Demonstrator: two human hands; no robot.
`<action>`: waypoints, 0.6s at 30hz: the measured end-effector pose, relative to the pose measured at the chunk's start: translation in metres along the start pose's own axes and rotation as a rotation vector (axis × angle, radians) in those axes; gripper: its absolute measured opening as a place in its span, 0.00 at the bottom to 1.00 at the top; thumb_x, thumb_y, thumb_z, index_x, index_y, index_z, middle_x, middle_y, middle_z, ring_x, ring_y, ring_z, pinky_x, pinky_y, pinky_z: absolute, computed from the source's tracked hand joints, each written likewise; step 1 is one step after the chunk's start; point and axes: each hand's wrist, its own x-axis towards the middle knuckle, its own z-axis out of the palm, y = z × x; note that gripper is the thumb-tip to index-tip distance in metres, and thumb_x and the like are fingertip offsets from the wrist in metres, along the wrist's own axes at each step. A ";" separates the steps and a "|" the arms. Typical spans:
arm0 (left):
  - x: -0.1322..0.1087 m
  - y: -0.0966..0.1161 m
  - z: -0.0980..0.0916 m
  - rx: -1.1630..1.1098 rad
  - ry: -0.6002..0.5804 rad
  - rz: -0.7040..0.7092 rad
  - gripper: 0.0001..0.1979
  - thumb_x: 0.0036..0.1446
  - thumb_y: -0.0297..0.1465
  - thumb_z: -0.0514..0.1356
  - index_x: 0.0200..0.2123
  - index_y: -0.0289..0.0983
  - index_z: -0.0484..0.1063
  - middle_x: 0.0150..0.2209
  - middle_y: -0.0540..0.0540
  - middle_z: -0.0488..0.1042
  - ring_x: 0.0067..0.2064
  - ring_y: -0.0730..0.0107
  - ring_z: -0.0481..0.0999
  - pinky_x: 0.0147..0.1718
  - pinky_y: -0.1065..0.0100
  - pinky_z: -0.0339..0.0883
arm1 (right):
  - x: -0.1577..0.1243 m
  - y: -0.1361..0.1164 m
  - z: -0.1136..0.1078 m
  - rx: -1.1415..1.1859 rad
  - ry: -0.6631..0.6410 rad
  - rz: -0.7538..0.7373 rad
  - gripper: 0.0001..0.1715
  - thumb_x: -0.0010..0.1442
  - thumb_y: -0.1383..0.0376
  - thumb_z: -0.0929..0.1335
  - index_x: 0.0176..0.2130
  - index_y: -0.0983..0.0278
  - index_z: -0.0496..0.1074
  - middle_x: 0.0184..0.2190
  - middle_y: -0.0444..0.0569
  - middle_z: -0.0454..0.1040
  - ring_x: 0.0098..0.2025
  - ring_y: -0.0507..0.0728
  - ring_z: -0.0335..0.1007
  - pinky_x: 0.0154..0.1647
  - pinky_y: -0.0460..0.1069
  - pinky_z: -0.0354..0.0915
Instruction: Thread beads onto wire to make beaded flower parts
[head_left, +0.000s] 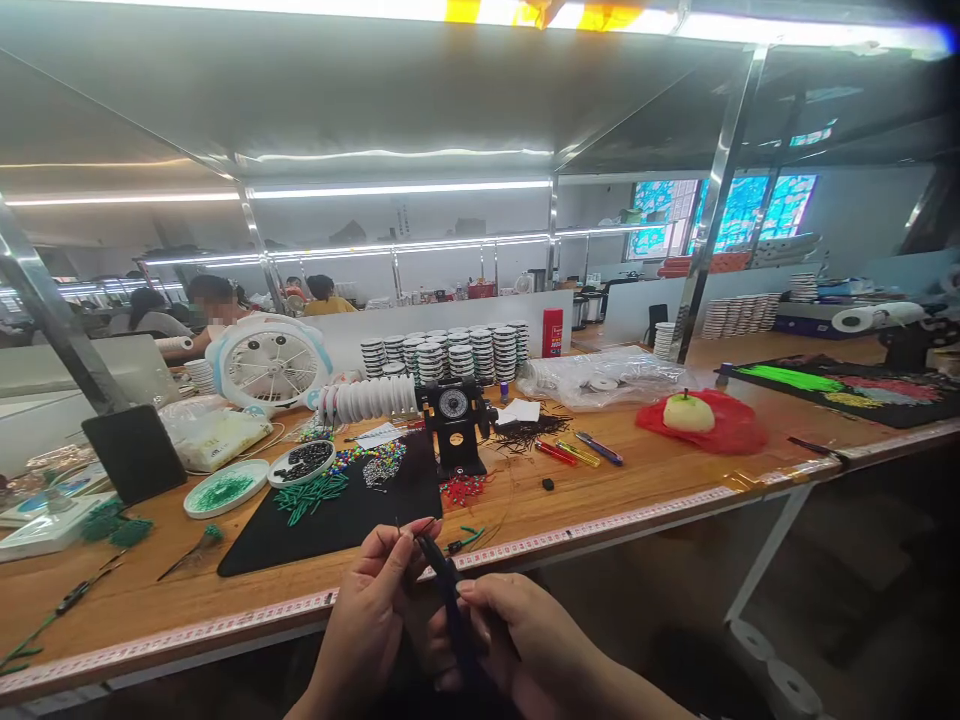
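My left hand (381, 590) is closed, thumb against fingertips, pinching a thin dark strand (398, 523) just in front of the table edge. Dark pliers (448, 590) rest in my right hand (517, 625), which is wrapped round the handles; the lower handles are partly hidden by its fingers. Their narrow tip meets the left fingertips, where the exact contact is too small to make out. Beyond the hands lie short green pieces (471, 535) and a pile of small red pieces (463, 488). A black mat (352, 535) with green tubes (311, 497) and mixed beads (384, 465) is at the left.
A black stand (456, 430) carries a row of white spools (373, 400). Behind are stacked spools (457, 355) and a white fan (274, 362). Bead dishes (225, 490), pens (598, 447) and a bitten fruit (688, 412) on red netting lie around. A measuring tape (600, 527) runs along the edge.
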 end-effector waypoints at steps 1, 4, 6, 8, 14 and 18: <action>0.000 0.000 0.000 0.008 -0.003 0.003 0.08 0.54 0.34 0.61 0.31 0.36 0.65 0.43 0.44 0.73 0.45 0.68 0.71 0.40 0.70 0.65 | 0.000 0.000 0.001 0.015 -0.019 0.005 0.11 0.50 0.67 0.62 0.25 0.71 0.70 0.23 0.49 0.68 0.25 0.51 0.64 0.31 0.48 0.63; 0.000 0.000 -0.001 0.036 -0.009 0.028 0.08 0.55 0.34 0.59 0.31 0.37 0.65 0.43 0.45 0.73 0.44 0.70 0.71 0.42 0.71 0.64 | -0.001 -0.002 0.004 0.014 -0.012 0.007 0.12 0.52 0.66 0.62 0.26 0.72 0.71 0.24 0.50 0.68 0.25 0.51 0.65 0.30 0.48 0.62; -0.001 0.002 0.000 0.088 0.002 0.048 0.08 0.54 0.35 0.60 0.30 0.36 0.65 0.42 0.45 0.74 0.44 0.67 0.71 0.42 0.69 0.64 | 0.000 -0.003 0.004 -0.029 0.042 0.013 0.12 0.52 0.66 0.62 0.26 0.72 0.70 0.25 0.50 0.68 0.25 0.51 0.65 0.28 0.47 0.62; -0.004 0.005 0.000 0.185 0.010 0.068 0.10 0.53 0.36 0.61 0.29 0.36 0.66 0.42 0.44 0.73 0.43 0.64 0.72 0.41 0.66 0.65 | 0.000 -0.002 0.002 -0.084 0.091 0.015 0.11 0.52 0.65 0.63 0.26 0.71 0.70 0.24 0.49 0.68 0.24 0.49 0.63 0.26 0.45 0.60; -0.015 0.014 0.000 0.665 0.125 0.306 0.09 0.53 0.37 0.60 0.29 0.37 0.69 0.28 0.49 0.70 0.31 0.70 0.69 0.33 0.72 0.62 | 0.000 0.003 -0.006 -0.396 0.115 -0.105 0.15 0.55 0.63 0.61 0.23 0.69 0.67 0.15 0.42 0.59 0.16 0.46 0.51 0.17 0.43 0.47; -0.018 0.013 -0.001 0.521 0.152 0.247 0.09 0.51 0.37 0.62 0.30 0.37 0.70 0.22 0.52 0.66 0.26 0.74 0.64 0.27 0.75 0.59 | 0.002 0.007 -0.010 -0.438 0.122 -0.110 0.15 0.55 0.62 0.61 0.24 0.69 0.67 0.16 0.42 0.59 0.17 0.46 0.51 0.17 0.44 0.46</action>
